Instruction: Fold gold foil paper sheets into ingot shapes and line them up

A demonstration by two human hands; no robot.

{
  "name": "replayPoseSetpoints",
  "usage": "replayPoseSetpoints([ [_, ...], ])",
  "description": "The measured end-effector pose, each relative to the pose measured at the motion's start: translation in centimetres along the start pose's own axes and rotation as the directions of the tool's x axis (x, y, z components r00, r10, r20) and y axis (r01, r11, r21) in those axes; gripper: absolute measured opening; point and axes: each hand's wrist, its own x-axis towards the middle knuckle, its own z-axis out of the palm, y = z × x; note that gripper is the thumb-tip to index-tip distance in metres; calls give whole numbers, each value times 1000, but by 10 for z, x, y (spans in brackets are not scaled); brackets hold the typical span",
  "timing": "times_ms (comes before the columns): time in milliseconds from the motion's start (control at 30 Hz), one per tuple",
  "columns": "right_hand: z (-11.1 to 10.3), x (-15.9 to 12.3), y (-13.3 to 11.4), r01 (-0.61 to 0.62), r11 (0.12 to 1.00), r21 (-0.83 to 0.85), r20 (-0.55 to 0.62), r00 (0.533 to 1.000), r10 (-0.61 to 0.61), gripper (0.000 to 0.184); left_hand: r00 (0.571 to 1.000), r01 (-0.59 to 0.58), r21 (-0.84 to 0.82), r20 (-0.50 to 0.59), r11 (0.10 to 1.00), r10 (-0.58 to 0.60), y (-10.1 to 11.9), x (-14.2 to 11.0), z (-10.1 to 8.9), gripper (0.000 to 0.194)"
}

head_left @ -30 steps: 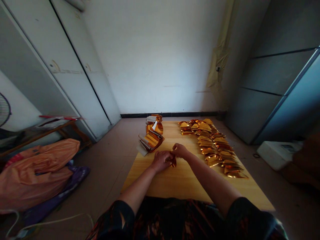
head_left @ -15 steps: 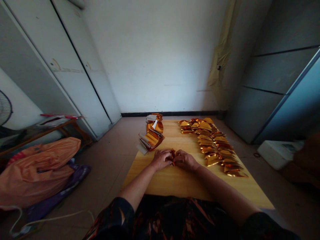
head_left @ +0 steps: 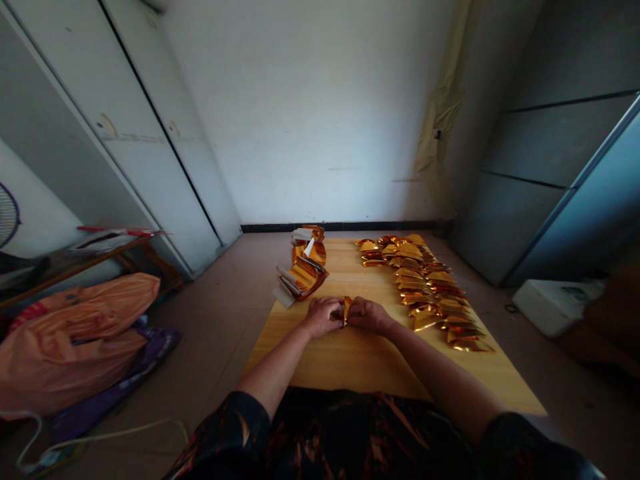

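Note:
Between my two hands, over the wooden table (head_left: 320,363), is a small piece of gold foil paper (head_left: 347,311), held on edge and partly hidden by the fingers. My left hand (head_left: 323,317) pinches its left side with curled fingers. On the opposite side my right hand (head_left: 369,315) closes on it with the fingertips. Folded gold paper pieces (head_left: 427,283) lie in overlapping rows to the right of my right hand. Beyond my left hand, stacks of gold paper sheets with grey backs (head_left: 303,277) sit at the table's left edge.
An orange plastic bag (head_left: 75,340) lies at the left beside a low wooden bench (head_left: 115,257). Pale cabinets (head_left: 150,133) stand behind it. To the right are a grey cabinet (head_left: 540,147) and a white box (head_left: 553,307) on the floor.
The foil piece between my hands has turned so that more of its bright gold face shows. My right-hand fingers have shifted slightly; both hands stay in the same place.

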Motion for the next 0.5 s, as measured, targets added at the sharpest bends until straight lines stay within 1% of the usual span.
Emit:
replayPoseSetpoints([
  [100, -1, 5, -3, -104, 995, -3, 31, 994, 104, 17, 1000, 2, 1, 2, 1000, -2, 0, 0, 0, 23],
  [233, -4, 9, -9, -230, 973, -9, 64, 971, 230, 19, 1000, -2, 3, 0, 1000, 2, -3, 1, 2, 28],
  [333, -7, 11, -14, -245, 968, -51, 74, 966, 249, 21, 1000, -14, 9, 0, 1000, 14, -4, 2, 3, 28],
  [500, -9, 15, -20, -210, 964, -164, 103, 968, 229, 27, 1000, -21, 12, 12, 1000, 21, -3, 2, 2, 27],
])
